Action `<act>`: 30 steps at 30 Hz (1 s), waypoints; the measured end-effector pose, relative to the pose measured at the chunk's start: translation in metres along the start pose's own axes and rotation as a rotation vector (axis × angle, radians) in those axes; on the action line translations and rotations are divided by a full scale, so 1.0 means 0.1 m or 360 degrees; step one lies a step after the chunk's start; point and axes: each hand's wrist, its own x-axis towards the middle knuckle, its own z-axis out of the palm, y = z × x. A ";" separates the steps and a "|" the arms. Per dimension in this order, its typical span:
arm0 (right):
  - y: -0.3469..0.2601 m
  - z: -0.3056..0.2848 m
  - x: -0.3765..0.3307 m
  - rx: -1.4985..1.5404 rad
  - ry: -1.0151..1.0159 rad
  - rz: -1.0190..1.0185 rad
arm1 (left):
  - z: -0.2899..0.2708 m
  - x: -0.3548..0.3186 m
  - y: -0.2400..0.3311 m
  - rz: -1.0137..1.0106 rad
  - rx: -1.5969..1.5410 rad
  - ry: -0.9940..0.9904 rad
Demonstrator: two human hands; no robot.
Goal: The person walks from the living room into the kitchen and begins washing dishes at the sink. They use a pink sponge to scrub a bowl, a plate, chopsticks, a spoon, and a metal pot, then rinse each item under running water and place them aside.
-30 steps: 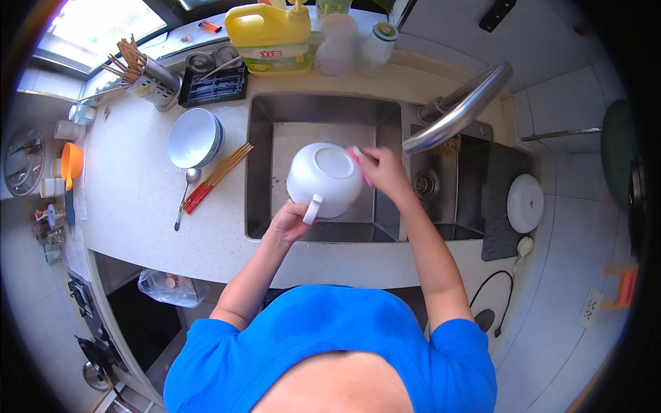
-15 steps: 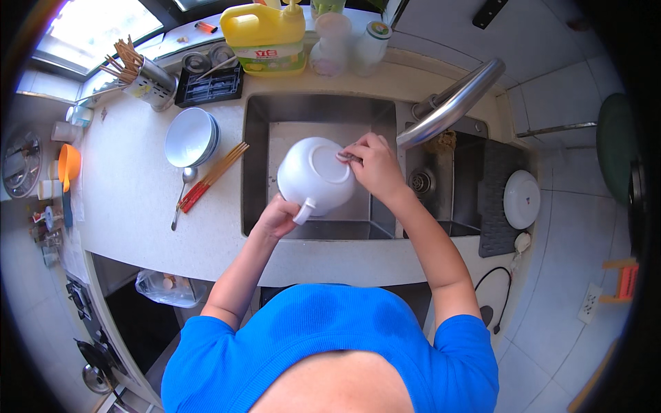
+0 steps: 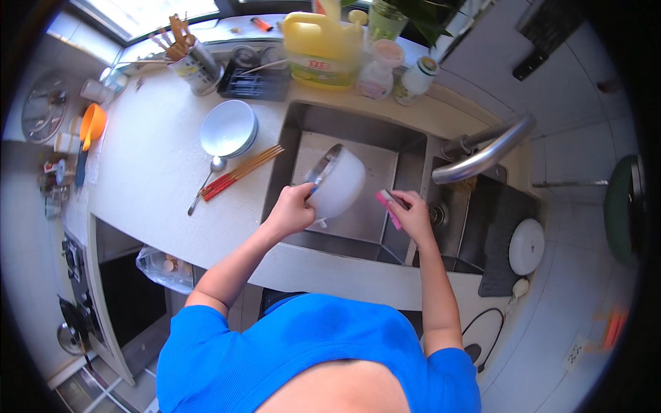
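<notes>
My left hand (image 3: 292,208) grips a white pot (image 3: 337,181) with a shiny metal inside, held tilted on its side over the steel sink (image 3: 358,131). My right hand (image 3: 412,215) holds a pink sponge (image 3: 387,205) just to the right of the pot, apart from it. Both hands hover over the sink's near half. The curved tap (image 3: 490,150) reaches in from the right above my right hand.
On the counter to the left lie stacked white bowls (image 3: 228,128), a spoon (image 3: 205,182) and red chopsticks (image 3: 242,172). A yellow detergent jug (image 3: 322,49), small bottles (image 3: 380,69) and a utensil holder (image 3: 195,67) stand behind the sink. A white lid (image 3: 527,246) rests on the dark mat at right.
The pot has turned from bottom-up to lying on its side, showing its metal inside. My right hand has come off the pot and moved right with the sponge.
</notes>
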 end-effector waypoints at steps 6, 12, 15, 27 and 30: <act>0.34 0.14 -0.23 0.0256 -0.0153 0.0239 | -0.82 -0.17 0.51 0.0420 0.0697 0.0530; 0.09 0.20 -0.28 0.1644 -0.0228 0.0881 | -1.59 0.00 0.24 0.0338 0.1328 0.0890; -0.04 0.19 -0.34 0.2185 -0.0419 0.0992 | -1.64 0.10 0.02 0.0329 0.1398 0.0934; 0.21 0.30 -0.46 0.2941 -0.0446 0.1200 | -1.59 0.01 -0.03 0.0443 0.1509 0.0721; 0.08 0.33 -0.45 0.3004 -0.0430 0.1149 | -1.57 -0.07 0.09 0.0463 0.1546 0.0791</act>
